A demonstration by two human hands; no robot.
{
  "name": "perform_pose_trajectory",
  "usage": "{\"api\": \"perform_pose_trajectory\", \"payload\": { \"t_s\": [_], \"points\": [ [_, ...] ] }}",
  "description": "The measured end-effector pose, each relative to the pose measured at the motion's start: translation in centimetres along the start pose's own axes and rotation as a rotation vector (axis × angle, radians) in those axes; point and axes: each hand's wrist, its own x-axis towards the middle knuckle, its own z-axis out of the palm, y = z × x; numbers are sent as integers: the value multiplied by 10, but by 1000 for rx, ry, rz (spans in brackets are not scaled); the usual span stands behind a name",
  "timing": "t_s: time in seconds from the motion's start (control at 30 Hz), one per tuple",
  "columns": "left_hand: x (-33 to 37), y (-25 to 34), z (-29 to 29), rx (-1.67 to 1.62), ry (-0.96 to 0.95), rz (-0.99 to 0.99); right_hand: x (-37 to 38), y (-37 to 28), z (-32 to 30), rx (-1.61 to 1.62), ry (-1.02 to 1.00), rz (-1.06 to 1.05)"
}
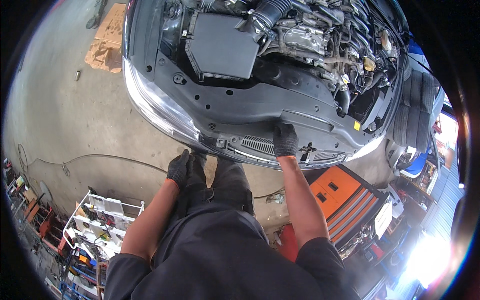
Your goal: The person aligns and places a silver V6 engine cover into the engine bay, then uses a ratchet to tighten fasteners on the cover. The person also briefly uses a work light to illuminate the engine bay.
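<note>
So you're in a garage with a bare concrete floor (65, 112), cardboard (107, 37) lying off to the left, tires (414, 100) stacked on the right and an orange tool cabinet (337, 192) behind your right forearm. Writing-wise, there's a yellow label (357, 125) toward the right of the engine bay and a white sheet (383, 220) by the cabinet, but any print on those is too small for me to make out. The black plastic front cover (240, 105) runs across the nose of the car, between the engine (305, 40) and the slotted grille strip (257, 144). Your right hand (286, 140), in a dark glove, is at its front edge with the fingers curled down; can't tell if it's gripping anything or just resting there. Your left hand (178, 167), gloved too, is beside your left thigh, near the bumper (172, 131); fingers look close together, but honestly can't tell whether they've got hold of something.
</note>
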Motion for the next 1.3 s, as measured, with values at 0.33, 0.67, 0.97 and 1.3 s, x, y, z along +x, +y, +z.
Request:
{"api": "perform_pose_trajectory", "payload": {
  "t_s": [0.33,0.67,0.97,1.3],
  "points": [
    [-2,-3,-12,-12,-70,-52,0,1,1,27,36,-26],
    [-13,6,-17,-65,-23,-103,2,8,8,-3,-16,83],
    [-11,1,-25,-28,-22,-70,5,2,9,-31,20,119],
    [-10,-2,-29,-21,7,-45,10,2,9,-67,-15,86]
  ]
}}
